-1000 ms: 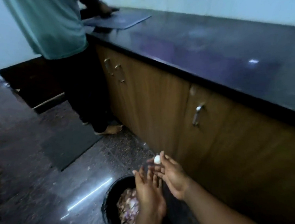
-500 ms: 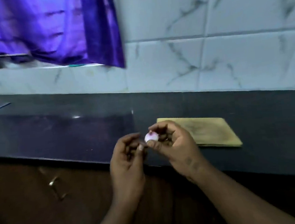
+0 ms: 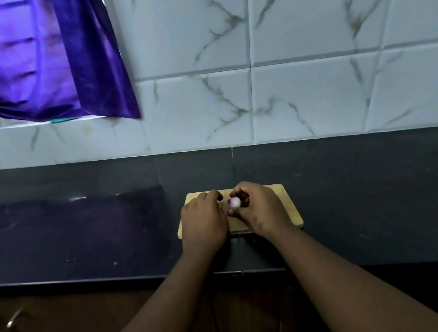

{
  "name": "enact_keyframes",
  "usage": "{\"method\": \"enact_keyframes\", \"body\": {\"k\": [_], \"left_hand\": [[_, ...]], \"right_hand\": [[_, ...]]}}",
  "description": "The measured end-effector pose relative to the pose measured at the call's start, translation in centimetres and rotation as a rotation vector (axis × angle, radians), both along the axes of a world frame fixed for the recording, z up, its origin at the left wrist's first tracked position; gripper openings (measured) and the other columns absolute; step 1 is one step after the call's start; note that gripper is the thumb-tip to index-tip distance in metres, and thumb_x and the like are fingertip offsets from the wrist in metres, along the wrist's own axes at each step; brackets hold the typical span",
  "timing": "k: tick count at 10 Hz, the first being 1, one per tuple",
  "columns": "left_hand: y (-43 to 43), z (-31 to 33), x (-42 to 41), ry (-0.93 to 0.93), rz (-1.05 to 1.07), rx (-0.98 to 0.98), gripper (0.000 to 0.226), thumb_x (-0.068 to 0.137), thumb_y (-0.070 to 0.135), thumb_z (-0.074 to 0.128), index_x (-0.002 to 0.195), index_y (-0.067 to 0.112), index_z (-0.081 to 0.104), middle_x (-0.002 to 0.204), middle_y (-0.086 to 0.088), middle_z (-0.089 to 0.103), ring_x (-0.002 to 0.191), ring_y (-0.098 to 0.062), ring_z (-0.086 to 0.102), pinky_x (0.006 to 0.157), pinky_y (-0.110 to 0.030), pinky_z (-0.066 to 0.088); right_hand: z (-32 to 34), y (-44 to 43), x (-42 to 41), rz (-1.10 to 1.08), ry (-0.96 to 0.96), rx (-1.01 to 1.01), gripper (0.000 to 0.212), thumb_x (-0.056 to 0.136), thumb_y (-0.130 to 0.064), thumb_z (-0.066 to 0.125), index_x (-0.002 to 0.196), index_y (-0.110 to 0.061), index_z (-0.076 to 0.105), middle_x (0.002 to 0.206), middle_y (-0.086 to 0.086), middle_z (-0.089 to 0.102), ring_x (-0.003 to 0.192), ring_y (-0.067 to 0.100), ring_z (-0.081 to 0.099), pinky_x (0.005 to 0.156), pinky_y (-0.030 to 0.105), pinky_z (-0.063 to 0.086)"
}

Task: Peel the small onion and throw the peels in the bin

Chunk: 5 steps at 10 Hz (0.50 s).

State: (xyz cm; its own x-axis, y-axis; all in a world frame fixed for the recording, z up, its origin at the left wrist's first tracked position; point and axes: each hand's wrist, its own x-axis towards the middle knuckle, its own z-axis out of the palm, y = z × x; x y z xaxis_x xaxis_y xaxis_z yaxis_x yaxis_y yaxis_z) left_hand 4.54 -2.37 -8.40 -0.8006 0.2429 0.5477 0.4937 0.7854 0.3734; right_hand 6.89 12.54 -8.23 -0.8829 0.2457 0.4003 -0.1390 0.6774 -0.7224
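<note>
Onion, small, pale and pinkish, sits pinched between the curled thumb and fingertips of the right hand, over the far middle of a wooden cutting board on the dark countertop. Just left of it, the left hand lies back-up with fingers bent down; whether they grip anything is hidden. Both hands cover much of the board. Purple cloth hangs at the far left, cut off by the frame.

A dark stone countertop runs along the tiled wall. A pale wooden cutting board lies flat on it, near the front edge. Small pale specks dot the surface.
</note>
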Motion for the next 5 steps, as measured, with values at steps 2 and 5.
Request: {"method": "enact_keyframes", "body": {"k": [2,5], "left_hand": [[0.1,0.3,0.4,-0.022,0.013,-0.072,0.015,0.097,0.017,0.049,0.105,0.018,0.062,0.105,-0.001,0.071,0.095,-0.027,0.064,0.076,-0.036,0.035],[-0.9,1.0,1.5,-0.081,0.009,-0.052,0.035,0.094,0.013,0.048,0.127,0.020,0.060,0.123,0.001,0.071,0.111,-0.023,0.064,0.093,-0.036,0.044]], "right_hand": [[0.2,0.2,0.1,-0.002,-0.092,-0.011,0.043,0.070,-0.030,0.092,0.107,-0.026,0.070,0.102,-0.007,0.077,0.093,0.014,0.072,0.084,0.041,0.061],[3.0,0.7,2.4,0.118,-0.295,-0.223,0.063,0.073,0.004,0.088,0.127,-0.015,0.060,0.127,0.014,0.058,0.088,0.017,0.062,0.068,0.014,0.058]]}}
